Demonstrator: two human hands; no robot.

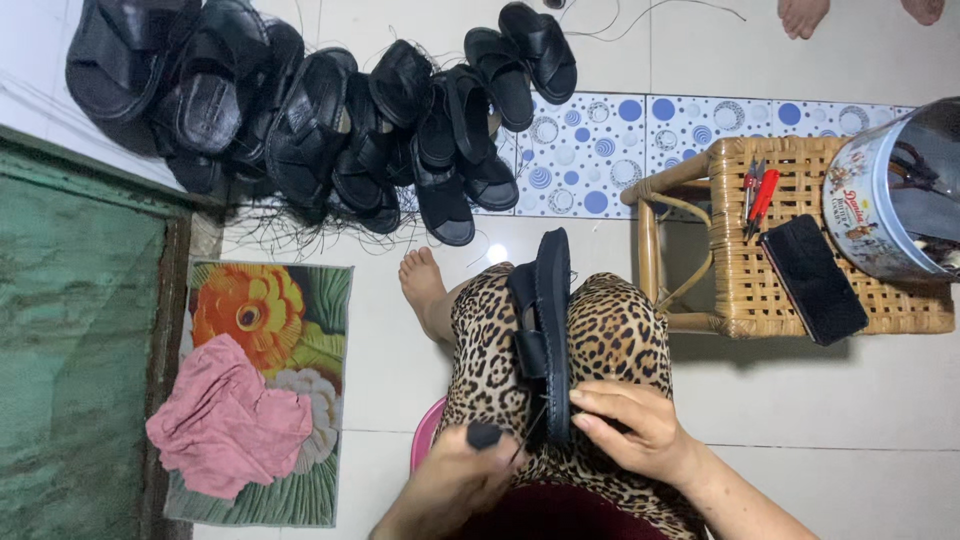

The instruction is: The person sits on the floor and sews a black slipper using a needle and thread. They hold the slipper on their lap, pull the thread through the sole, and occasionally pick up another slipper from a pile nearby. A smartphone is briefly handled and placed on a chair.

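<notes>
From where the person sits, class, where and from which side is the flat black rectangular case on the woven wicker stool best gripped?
Grip the flat black rectangular case at its near end, which overhangs the front edge of the woven wicker stool. Come from the stool's front: there fingers can close above and below it; elsewhere it lies flat on the weave.

White tiled floor (860,400) with black sandals (310,120), floral mat (290,310), wicker stool (800,250)
</notes>
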